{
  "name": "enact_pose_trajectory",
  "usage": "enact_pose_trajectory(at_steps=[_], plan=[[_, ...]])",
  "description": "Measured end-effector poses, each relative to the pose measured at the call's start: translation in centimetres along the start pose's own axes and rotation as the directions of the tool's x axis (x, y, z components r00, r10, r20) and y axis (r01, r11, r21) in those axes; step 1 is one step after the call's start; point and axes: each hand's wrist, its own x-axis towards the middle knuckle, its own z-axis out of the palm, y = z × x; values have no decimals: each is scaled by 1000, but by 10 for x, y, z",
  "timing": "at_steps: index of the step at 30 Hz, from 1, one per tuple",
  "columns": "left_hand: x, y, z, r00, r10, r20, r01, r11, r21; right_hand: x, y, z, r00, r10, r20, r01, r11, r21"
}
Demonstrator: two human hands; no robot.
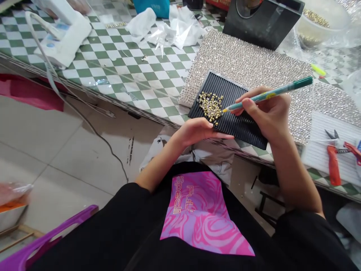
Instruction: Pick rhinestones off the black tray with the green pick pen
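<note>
The right hand (270,113) has its grip closed on a slim green pen-shaped stick with a yellow tip (290,87), thumb and fingers pinching the barrel. The tip points at the edge of a pile of small gold-coloured studs (211,107); contact cannot be told. The studs lie at the left side of a black ridged rectangular tray (239,124), over a sparkling silver studded sheet (220,56) on the green-and-white checked counter (113,75). The left hand (197,130) is at the tray's near edge, thumb above, one finger stretched along it; whether its grip clamps the tray cannot be told. The pink-and-purple shirt print (208,218) reads "Full" and "Spec", its last letters unclear.
</note>
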Motion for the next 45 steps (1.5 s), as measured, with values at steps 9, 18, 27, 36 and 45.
enact_pose_trajectory(at_steps=[9,18,27,36,45], plan=[[1,-3,-7,978,77,194,-83,996,24,1,-3,0,999,-29,29,29,1000,10],[1,-2,-6,994,57,90,-59,998,16,0,-4,0,999,-32,13,31,998,59],[0,-2,-1,999,43,-3,-43,998,-44,-1,-6,0,1000,19,13,-19,1000,16],[0,-1,2,1000,-1,-6,0,997,-71,-1,-2,-1,1000,-13,21,13,1000,-1],[0,-1,1,1000,26,10,-26,1000,-16,-3,-4,-2,1000,11,10,-10,999,-31]])
